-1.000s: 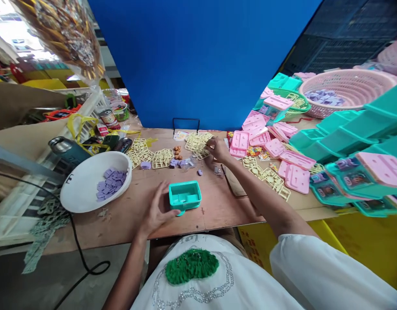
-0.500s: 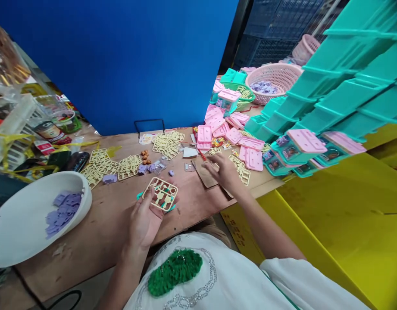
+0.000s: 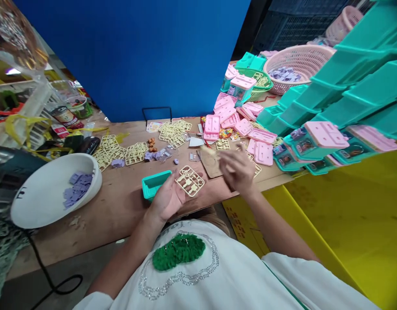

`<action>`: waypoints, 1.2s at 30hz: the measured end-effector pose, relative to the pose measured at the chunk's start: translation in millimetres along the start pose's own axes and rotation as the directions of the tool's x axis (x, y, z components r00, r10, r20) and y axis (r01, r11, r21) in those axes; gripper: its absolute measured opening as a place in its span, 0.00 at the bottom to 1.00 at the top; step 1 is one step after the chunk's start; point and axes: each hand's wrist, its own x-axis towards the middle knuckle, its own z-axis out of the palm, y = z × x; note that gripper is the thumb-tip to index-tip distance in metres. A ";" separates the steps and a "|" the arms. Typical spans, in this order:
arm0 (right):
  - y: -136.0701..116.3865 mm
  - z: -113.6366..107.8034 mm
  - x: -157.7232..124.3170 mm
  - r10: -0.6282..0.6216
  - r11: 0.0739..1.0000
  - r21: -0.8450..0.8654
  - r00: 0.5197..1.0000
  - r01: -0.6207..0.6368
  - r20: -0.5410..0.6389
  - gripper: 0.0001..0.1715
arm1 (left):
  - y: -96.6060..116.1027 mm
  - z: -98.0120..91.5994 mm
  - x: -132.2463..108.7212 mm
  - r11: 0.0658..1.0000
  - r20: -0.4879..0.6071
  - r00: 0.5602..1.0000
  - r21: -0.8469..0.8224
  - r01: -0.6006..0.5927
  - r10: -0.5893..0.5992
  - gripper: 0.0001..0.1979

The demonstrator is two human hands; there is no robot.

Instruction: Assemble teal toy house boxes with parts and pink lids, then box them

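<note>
My left hand (image 3: 168, 199) holds a cream plastic frame of small moulded parts (image 3: 189, 181) by its left edge, palm up. Just behind that hand stands a teal plastic box (image 3: 153, 181), partly covered by the fingers. Motion smears my right hand (image 3: 238, 171), which is over the right end of a brown cardboard piece (image 3: 211, 165); whether its fingers grip anything is not visible. Beyond the hands lie a small purple piece (image 3: 176, 161), brown figures (image 3: 151, 145) and more cream frames (image 3: 136, 153).
At left a white bowl (image 3: 39, 202) contains purple pieces. Pink lids (image 3: 263, 153) lie on the right, beside stacked teal boxes (image 3: 356, 103). A blue panel (image 3: 140, 56) closes off the back. Farther right are a pink basket (image 3: 301, 60) and yellow boxes (image 3: 334, 215).
My left hand has moved right with the cream frame, and the teal box behind it shows more fully. My right hand has shifted slightly right. The camera view has turned somewhat.
</note>
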 end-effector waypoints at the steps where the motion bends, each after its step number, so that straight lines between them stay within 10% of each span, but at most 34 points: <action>1: -15.1 0.1 -4.6 -0.143 0.985 0.098 0.989 0.139 0.037 0.15 | -2.5 2.1 3.8 1.000 -0.004 1.000 -0.005 -0.017 0.017 0.18; 4: -36.7 2.6 -8.6 -0.381 0.893 0.318 0.912 0.320 0.151 0.20 | -9.0 6.1 11.5 0.991 -0.055 0.990 0.025 -0.131 0.132 0.18; 8: 19.9 -10.4 25.0 0.107 0.985 0.123 0.989 -0.120 0.102 0.21 | -8.2 3.7 5.5 0.985 -0.108 0.982 0.092 -0.144 0.154 0.22; 11: 97.2 -32.0 67.2 0.583 0.796 -0.232 0.811 -0.558 0.052 0.19 | -3.6 1.4 -9.3 0.981 -0.117 0.981 0.141 -0.137 0.154 0.24; 15: 178.0 -45.3 105.3 0.766 0.598 -0.366 0.642 -0.713 0.000 0.15 | -1.8 -0.2 -28.9 0.972 -0.153 0.971 0.174 -0.157 0.184 0.28; 20: 216.7 -36.9 115.1 0.861 0.454 -0.421 0.508 -0.785 -0.018 0.19 | -0.8 -8.2 -44.7 0.969 -0.266 0.936 0.153 -0.196 0.231 0.32; 29: 202.1 -67.7 128.5 0.803 0.578 -0.175 0.594 -0.797 -0.048 0.23 | 12.7 -25.6 -47.4 0.968 -0.326 0.911 0.098 -0.233 0.252 0.30; 36: 85.3 -45.1 88.3 0.559 0.610 0.491 0.777 -0.622 0.291 0.32 | 6.9 -2.7 -28.7 0.986 -0.178 0.973 0.104 -0.130 0.147 0.17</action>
